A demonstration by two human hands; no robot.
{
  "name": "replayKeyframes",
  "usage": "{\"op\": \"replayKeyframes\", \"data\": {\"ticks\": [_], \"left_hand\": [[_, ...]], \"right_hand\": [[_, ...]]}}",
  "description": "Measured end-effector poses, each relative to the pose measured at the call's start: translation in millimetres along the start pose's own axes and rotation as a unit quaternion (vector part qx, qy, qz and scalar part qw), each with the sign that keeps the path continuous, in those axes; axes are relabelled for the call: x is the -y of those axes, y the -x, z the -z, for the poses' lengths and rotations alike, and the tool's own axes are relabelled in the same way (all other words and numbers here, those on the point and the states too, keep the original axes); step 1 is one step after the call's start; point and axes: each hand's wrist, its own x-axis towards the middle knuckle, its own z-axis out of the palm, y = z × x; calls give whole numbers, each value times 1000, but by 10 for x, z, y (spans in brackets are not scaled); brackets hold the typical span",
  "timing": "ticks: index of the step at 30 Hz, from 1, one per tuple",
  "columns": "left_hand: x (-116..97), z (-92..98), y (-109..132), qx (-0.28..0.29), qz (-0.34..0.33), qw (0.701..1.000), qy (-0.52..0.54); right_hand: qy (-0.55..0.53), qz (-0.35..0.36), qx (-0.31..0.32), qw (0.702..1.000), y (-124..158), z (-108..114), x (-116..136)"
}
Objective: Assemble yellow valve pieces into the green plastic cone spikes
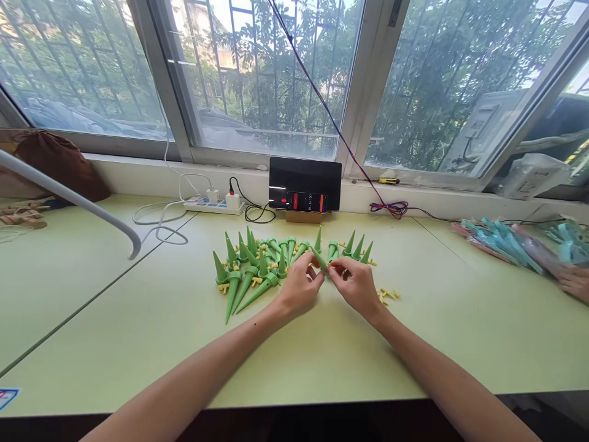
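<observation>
Over the middle of the table, my left hand holds a green plastic plant watering spike, its point tilted up and to the left. My right hand pinches at the wide end of this same spike; whether a small yellow valve sits between those fingertips is hidden. Left of my hands lies a group of green spikes with yellow valves, some upright, some on their sides. More upright spikes stand just beyond my right hand. Loose yellow valves lie beside my right wrist.
A dark tablet with a lit phone before it stands at the window sill. A power strip with cables lies behind left. A white curved tube crosses the left side. At right are bagged items and another person's hand.
</observation>
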Motion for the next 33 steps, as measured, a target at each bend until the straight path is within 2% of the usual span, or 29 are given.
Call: {"op": "replayKeyframes", "data": {"ticks": [5, 9, 18, 24, 29, 33], "left_hand": [[-2, -18, -12, 40, 78, 983, 164], [-43, -6, -12, 54, 109, 966, 226], [-57, -3, -29, 69, 137, 955, 254], [-27, 28, -40, 110, 148, 935, 302], [28, 0, -25, 81, 153, 960, 219], [73, -10, -23, 94, 153, 965, 190]], "right_hand": [[-5, 10, 5, 1000, 3, -10, -7], [-10, 15, 14, 1000, 10, -13, 0], [-2, 22, 23, 999, 3, -20, -15], [1, 34, 33, 999, 10, -22, -14], [5, 31, 66, 997, 26, -32, 23], [2, 21, 76, 997, 39, -42, 61]]}}
